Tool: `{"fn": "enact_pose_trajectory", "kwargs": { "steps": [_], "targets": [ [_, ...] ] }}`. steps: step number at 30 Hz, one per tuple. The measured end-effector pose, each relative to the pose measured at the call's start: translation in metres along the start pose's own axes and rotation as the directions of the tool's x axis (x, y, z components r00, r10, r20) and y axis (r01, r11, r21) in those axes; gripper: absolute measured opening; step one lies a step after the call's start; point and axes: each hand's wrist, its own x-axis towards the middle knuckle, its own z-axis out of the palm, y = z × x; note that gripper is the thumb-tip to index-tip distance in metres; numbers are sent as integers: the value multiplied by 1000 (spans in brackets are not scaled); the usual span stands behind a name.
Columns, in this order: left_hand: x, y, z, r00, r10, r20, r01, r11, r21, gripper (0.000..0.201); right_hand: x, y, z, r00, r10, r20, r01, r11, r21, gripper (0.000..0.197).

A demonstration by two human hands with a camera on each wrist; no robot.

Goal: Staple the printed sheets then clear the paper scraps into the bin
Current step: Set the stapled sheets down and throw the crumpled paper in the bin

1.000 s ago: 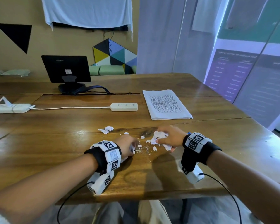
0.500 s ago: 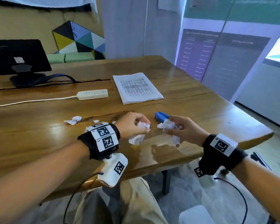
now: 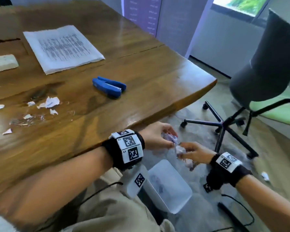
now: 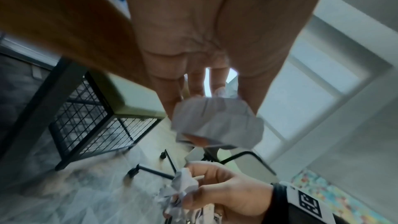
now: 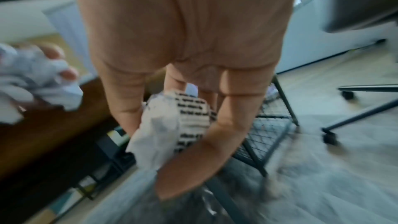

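Head view shows the printed sheets [image 3: 62, 47] stacked on the desk [image 3: 149, 67] beside the stapler [image 3: 109, 87]; stapling cannot be confirmed. Left hand [image 3: 155, 136] and right hand [image 3: 193, 153] each clutch crumpled scraps [image 3: 170, 137] above the bin [image 3: 182, 203], which holds a few. Loose scraps [image 3: 51, 102] remain on the desk.

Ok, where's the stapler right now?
In the head view the blue stapler lies on the wooden table, near its right edge, below the printed sheets and right of the leftover paper scraps.
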Motion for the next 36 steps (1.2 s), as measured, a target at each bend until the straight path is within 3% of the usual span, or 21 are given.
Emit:
{"fn": "enact_pose_trajectory", "kwargs": {
  "steps": [5, 7, 10, 15, 21, 28, 32, 36],
  "targets": [
    [36, -36, 44, 978, -167, 128, 159, 985, 69, 29, 40, 72, 28, 970, 244, -16, -241, 963, 117, 53],
    [47, -52, 55, 967, -224, 124, 212, 972, 101, 27, 51, 89, 38, 952, 305, -36, -296, 942, 160, 70],
    [62, -69, 66, 948, -302, 98, 289, 949, 124, 28, 63, 112, 47, 932, 361, -27, -352, 923, 156, 78],
    [77, -88, 84, 920, -384, 81, 374, 920, 119, 31, 75, 138, 58, 908, 419, 6, -417, 902, 113, 59],
    [84, -100, 103, 891, -442, 107, 429, 895, 125, 34, 83, 155, 69, 888, 459, 26, -460, 887, 34, 74],
    [88, -101, 130, 885, -459, 82, 464, 884, -55, 35, 81, 163, 71, 862, 505, 35, -506, 856, 106, 61],
    [90, -99, 141, 873, -474, 115, 481, 876, -37, 43, 82, 170, 73, 855, 518, 32, -519, 851, 77, 58],
    [90, -98, 145, 822, -533, 200, 564, 809, -164, 52, 83, 176, 72, 848, 529, 12, -530, 847, 37, 46]
  ]
}}
